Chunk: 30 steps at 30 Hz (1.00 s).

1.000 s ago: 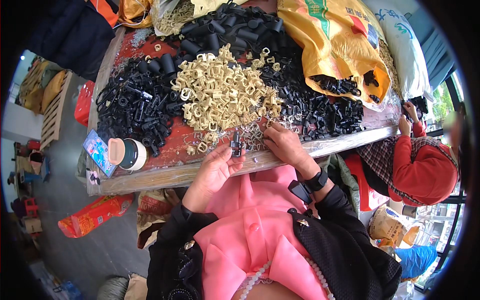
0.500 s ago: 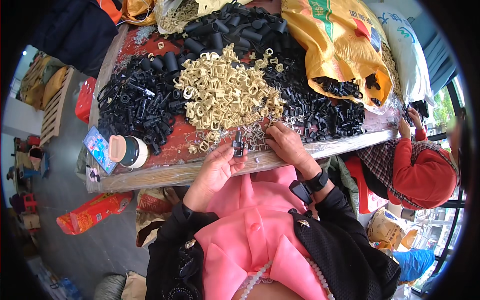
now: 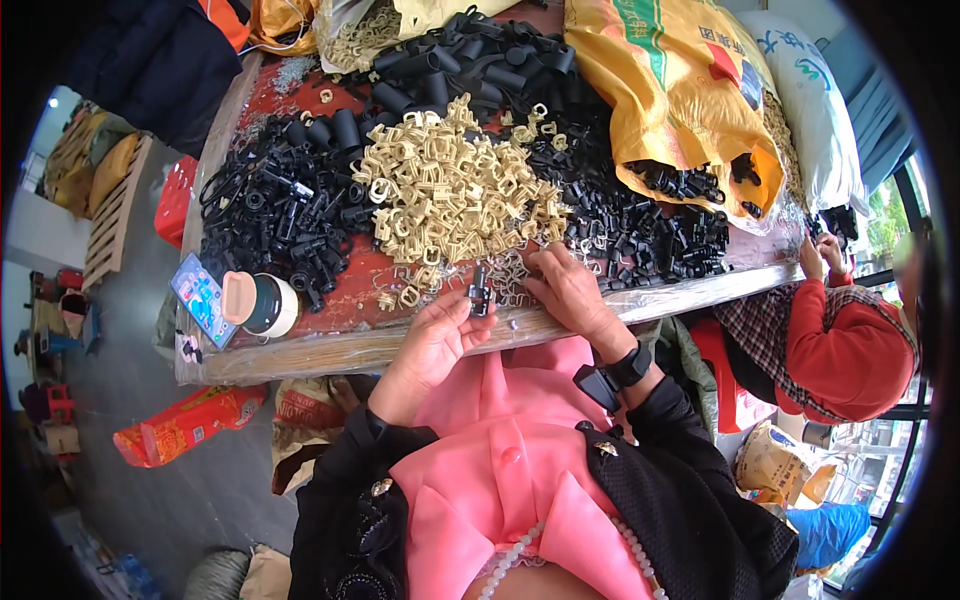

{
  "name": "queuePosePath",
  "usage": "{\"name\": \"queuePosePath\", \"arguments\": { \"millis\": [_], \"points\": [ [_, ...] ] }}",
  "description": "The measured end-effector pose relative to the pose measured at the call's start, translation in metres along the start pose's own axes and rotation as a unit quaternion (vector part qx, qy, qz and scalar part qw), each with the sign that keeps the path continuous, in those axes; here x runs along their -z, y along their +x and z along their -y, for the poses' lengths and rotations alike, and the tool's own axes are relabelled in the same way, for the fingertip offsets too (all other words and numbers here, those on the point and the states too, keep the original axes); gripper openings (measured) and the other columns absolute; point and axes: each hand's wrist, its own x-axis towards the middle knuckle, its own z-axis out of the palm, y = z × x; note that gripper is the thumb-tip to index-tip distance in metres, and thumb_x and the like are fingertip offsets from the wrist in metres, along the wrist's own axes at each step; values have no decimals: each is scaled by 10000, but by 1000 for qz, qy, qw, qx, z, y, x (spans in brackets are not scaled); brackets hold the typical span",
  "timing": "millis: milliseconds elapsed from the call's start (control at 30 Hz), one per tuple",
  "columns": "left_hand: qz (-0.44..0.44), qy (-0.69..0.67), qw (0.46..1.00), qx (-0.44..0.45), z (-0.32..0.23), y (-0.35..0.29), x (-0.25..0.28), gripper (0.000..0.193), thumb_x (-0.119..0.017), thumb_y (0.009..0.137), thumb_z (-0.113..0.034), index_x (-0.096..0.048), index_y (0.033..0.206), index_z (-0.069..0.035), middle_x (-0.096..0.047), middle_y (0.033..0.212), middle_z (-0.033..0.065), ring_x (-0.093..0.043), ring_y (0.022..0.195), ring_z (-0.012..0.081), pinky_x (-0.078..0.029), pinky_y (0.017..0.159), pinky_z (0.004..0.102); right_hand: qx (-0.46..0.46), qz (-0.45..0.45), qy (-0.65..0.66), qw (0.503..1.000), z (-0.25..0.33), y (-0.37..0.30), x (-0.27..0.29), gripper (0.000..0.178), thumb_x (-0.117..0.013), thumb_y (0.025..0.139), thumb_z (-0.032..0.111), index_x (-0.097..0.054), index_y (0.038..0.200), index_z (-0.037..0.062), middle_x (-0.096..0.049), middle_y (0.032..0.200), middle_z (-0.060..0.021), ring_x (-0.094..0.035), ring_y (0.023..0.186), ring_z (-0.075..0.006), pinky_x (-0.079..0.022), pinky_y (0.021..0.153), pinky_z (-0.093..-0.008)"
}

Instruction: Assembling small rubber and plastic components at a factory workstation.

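Near the table's front edge, my left hand (image 3: 440, 335) pinches a small black plastic part (image 3: 481, 293) upright between thumb and fingers. Just to the right, my right hand (image 3: 568, 290) rests palm down among small metal clips (image 3: 513, 275), its fingers curled and their tips pressed together. Whether a clip is between those fingertips is too small to make out. Beyond both hands rises a heap of cream plastic pieces (image 3: 450, 190). Black plastic fittings (image 3: 280, 205) lie piled on its left, with smaller black parts (image 3: 640, 230) on its right.
A phone (image 3: 203, 300) and a lidded cup (image 3: 268, 305) stand at the table's left corner. Black tubes (image 3: 430, 75) lie at the back. A yellow woven sack (image 3: 680, 110) spills black parts at the right. A co-worker in red (image 3: 840, 345) handles parts at the far right.
My right hand has shifted slightly left among the metal clips. My left hand keeps the black part in nearly the same place.
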Motion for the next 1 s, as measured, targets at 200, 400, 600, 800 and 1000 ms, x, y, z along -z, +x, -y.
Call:
{"name": "queuePosePath", "arguments": {
  "millis": [200, 400, 600, 800, 1000],
  "points": [
    [-8, -29, 1000, 6, 2, -2, -2, 184, -501, 864, -126, -518, 1023, -35, -585, 995, 140, -603, 857, 226, -503, 710, 309, 51, 22, -73, 996, 2, 4, -15, 215, -609, 709, 178, -479, 852, 84, -515, 860, -119, -573, 652, -304, -474, 547, -384],
    [-18, -26, 999, 17, 11, 0, 1, 134, -483, 873, -128, -525, 982, -63, -586, 999, 151, -601, 874, 255, -509, 721, 334, 55, 21, -42, 997, 3, -2, -11, 202, -601, 700, 161, -458, 813, 74, -507, 823, -119, -555, 604, -316, -465, 516, -388],
    [-10, -15, 1000, 0, 11, 4, 2, 132, -485, 873, -131, -530, 984, -74, -588, 997, 152, -603, 875, 248, -503, 716, 310, 91, 6, -26, 995, 6, 1, -11, 129, -580, 712, 104, -481, 784, 62, -508, 714, -125, -554, 601, -312, -460, 516, -388],
    [-5, -5, 1000, 14, 7, 9, -1, 139, -514, 862, -134, -533, 983, -70, -592, 974, 82, -589, 915, 204, -475, 756, 288, 90, -40, 76, 992, 7, 5, -7, 101, -562, 735, 68, -519, 822, 41, -535, 692, -137, -560, 616, -315, -458, 526, -372],
    [-19, 13, 1000, -13, 14, 19, 0, 150, -515, 861, -130, -534, 991, -57, -582, 956, 53, -573, 899, 169, -469, 769, 289, 19, -7, 199, 980, 13, 5, 0, 103, -549, 772, 20, -505, 865, 24, -549, 715, -99, -572, 624, -220, -455, 553, -295]
  ]
}}
